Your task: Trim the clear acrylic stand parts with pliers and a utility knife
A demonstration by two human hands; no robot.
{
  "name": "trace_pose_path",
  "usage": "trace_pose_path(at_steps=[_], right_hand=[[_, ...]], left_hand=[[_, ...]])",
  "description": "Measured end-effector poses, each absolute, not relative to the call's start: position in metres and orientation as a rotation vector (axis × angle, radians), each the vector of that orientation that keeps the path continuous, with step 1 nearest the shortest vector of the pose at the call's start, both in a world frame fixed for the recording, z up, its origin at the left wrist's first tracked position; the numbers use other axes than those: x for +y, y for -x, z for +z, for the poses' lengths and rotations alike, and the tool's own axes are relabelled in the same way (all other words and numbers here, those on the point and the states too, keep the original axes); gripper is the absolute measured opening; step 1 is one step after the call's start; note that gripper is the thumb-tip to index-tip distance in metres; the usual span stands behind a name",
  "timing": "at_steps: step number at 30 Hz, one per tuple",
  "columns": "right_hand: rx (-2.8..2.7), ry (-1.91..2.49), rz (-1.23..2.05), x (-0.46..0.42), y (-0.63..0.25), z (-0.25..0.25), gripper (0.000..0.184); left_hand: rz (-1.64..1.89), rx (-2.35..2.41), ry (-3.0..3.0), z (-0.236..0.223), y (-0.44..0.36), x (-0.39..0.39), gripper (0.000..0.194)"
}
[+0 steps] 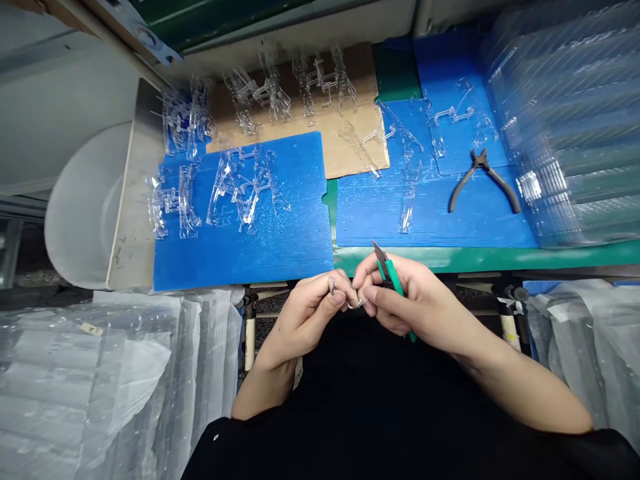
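Note:
My left hand (315, 310) is closed, its thumb and forefinger pinching a small shiny, pale piece (356, 303) that looks like clear plastic. The fingertips of my right hand (400, 297) meet the same piece from the other side, close in front of my body. Tucked in my right palm is a pair of green-handled snips (394, 277), its metal blades pointing up and away from me. Fingers cover much of the small piece, so its shape is unclear. Diagonal cutting pliers (480, 160) lie apart on the blue sheet to the right, handles spread.
Clear plastic parts on sprues (245, 187) lie across the blue sheets (280, 257) and cardboard (325, 147). Stacked clear trays (575, 147) stand at the right. A white round container (75, 207) is at the left. Bagged stacks (125, 373) flank me below the green table edge (450, 259).

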State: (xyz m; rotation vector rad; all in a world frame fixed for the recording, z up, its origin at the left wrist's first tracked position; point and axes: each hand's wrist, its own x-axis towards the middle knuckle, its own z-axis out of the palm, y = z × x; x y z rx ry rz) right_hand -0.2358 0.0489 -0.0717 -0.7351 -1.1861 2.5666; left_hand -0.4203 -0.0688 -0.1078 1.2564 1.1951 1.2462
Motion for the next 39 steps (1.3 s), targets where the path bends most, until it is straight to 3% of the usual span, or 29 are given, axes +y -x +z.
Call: trace_pose_path(at_steps=[7,13,20,23,27,32,39], right_hand=[[-1.146,0.730,2.496,0.046,0.235,-0.080,0.024],[-1.336,0.680,2.320,0.047,0.233,-0.076,0.019],[-1.663,0.707,1.688,0.044,0.234,-0.080,0.009],[-1.607,0.811,1.531,0.042,0.233,-0.089,0.008],[-1.530,0.958,1.532,0.041,0.230,-0.108,0.023],[-1.566,0.951,1.695,0.036,0.231,-0.123,0.027],[-1.459,0.850,1.611,0.027,0.250,-0.119,0.008]], left_hand=[[1.227,1.165,-1.171,-0.112,0.421,-0.063,0.028],[1.225,1.154,-1.141,-0.110,0.423,-0.063,0.029],[1.242,1.179,-1.061,-0.117,0.417,-0.060,0.031],[1.498,1.122,-0.864,-0.116,0.410,-0.050,0.029],[1.962,0.916,-0.583,-0.107,0.419,-0.037,0.037],[2.203,0.816,-0.458,-0.105,0.437,-0.033,0.044],[2.165,0.911,-0.443,-0.108,0.422,-0.025,0.041]])
